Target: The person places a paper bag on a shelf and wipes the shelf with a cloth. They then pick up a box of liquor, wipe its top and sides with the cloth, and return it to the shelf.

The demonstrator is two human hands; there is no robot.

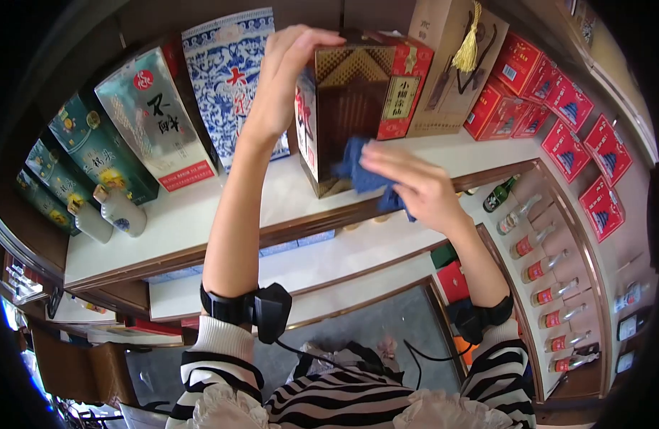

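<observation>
My left hand [283, 82] grips the top left corner of a tall brown liquor box [351, 96] with a woven pattern, its fingers lying over the top edge. The box stands on a white shelf [272, 196], and its left side panel carries large red lettering. In my right hand [422, 186] is a crumpled dark blue cloth [359, 168], held against the lower front of the box. Just behind to the right is a red box [414, 71] with a cream label. A blue-and-white patterned box [229, 79] stands left of my left hand.
Further left are a silver box [158, 114], green boxes [104, 154] and two white bottles [122, 213]. A beige bag [444, 93] with a yellow tassel and red boxes [498, 107] stand right. Several small bottles [544, 268] line the lower right shelves.
</observation>
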